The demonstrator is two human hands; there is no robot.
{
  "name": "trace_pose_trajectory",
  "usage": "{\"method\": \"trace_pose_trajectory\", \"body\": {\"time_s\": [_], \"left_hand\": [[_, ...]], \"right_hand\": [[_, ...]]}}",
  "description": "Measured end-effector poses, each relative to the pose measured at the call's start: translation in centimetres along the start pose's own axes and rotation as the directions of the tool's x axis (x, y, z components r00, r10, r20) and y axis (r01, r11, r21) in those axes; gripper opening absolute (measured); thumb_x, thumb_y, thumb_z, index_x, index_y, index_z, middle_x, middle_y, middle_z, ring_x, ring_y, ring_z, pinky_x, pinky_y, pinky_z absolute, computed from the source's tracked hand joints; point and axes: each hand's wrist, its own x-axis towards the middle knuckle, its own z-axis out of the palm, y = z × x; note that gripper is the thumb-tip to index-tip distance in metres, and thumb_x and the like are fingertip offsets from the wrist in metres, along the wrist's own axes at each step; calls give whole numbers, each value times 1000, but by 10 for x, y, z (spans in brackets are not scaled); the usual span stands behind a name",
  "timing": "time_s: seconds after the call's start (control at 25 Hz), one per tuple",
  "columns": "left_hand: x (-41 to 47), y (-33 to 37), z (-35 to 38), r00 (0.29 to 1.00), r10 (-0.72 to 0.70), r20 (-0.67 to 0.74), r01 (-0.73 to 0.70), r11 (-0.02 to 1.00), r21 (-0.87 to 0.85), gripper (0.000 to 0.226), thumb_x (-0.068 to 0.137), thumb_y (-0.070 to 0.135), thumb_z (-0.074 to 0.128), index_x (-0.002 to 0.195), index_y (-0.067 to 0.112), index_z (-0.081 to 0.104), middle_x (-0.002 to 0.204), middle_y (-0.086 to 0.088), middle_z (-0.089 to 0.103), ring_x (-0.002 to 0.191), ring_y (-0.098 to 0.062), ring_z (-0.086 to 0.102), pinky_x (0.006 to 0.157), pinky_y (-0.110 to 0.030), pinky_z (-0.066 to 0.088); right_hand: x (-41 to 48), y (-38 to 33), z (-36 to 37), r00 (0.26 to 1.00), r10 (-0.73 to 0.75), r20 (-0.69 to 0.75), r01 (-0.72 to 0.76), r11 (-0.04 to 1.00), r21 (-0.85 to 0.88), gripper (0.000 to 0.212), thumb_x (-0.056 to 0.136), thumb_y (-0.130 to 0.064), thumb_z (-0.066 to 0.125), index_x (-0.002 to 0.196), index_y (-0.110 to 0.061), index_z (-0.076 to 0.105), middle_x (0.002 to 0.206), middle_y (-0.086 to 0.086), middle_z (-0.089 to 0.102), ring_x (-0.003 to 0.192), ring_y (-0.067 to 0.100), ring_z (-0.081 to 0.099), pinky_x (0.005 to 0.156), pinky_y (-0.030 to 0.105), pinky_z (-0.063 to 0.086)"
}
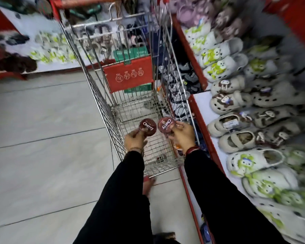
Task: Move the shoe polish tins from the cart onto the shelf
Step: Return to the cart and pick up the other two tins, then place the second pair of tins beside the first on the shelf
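Observation:
Two round dark-red shoe polish tins marked "Cherry" are held above the wire cart point(102, 106). My left hand point(135, 140) grips the left tin point(147, 127) by its near edge. In my right hand point(182, 134) is the right tin point(166, 124), which seems to sit on another tin stacked beneath it. Both hands are over the near end of the cart basket. Low in the basket lie another small dark tin point(160, 158) and an orange-and-white item point(177, 147), both blurred. The shelf point(200, 106) runs along the right, red-edged with a white surface.
Several white and green clog shoes point(253, 161) fill the shelf on the right. A red child-seat flap point(128, 73) stands mid-cart, with green boxes point(130, 52) behind it. Another red shelf with shoes point(25, 55) is at far left. Grey tiled floor point(42, 138) lies to the left.

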Motion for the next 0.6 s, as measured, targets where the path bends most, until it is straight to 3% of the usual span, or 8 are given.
{"method": "trace_pose_trajectory", "body": {"time_s": [0.08,0.16,0.32,0.44,0.52,0.6], "left_hand": [[-31,18,1,995,79,58,-77,996,-38,40,84,12,72,119,-5,62,109,-21,67,85,-27,67,46,-20,56],[-67,31,5,977,155,144,-149,988,-49,40,86,13,70,120,-5,61,106,-19,67,77,-22,67,52,-20,57],[-131,54,22,913,271,304,-263,962,-65,40,88,16,69,123,-2,62,101,-16,68,72,-17,66,53,-18,59],[-178,69,44,852,331,406,-312,943,-114,32,85,14,72,114,5,65,100,-12,73,80,-20,70,77,-35,63],[-217,77,60,783,357,510,-341,931,-129,33,87,13,69,117,-1,64,84,-7,74,64,-10,67,67,-28,62],[-257,82,78,705,382,598,-392,912,-120,38,89,13,67,124,-3,61,91,-11,70,57,-4,64,60,-18,58]], "right_hand": [[-33,-25,-22,998,-60,-17,61,994,95,37,89,-6,65,126,-2,58,122,21,66,95,29,71,67,33,63],[-68,-49,-46,994,-101,-47,108,970,219,37,90,0,61,126,2,56,123,23,63,104,32,67,72,33,63],[-138,-87,-100,957,-256,-135,286,908,306,37,91,-3,61,127,1,56,119,23,65,99,29,67,61,22,61],[-184,-110,-141,909,-348,-231,408,860,307,37,92,-5,61,128,1,56,112,18,65,80,16,69,59,20,60],[-218,-124,-174,871,-396,-291,477,825,303,36,92,-6,60,127,-1,57,114,18,66,73,8,70,60,20,60],[-250,-135,-211,827,-430,-362,539,788,296,36,92,-4,60,127,0,56,112,17,66,74,8,71,63,21,62]]}}
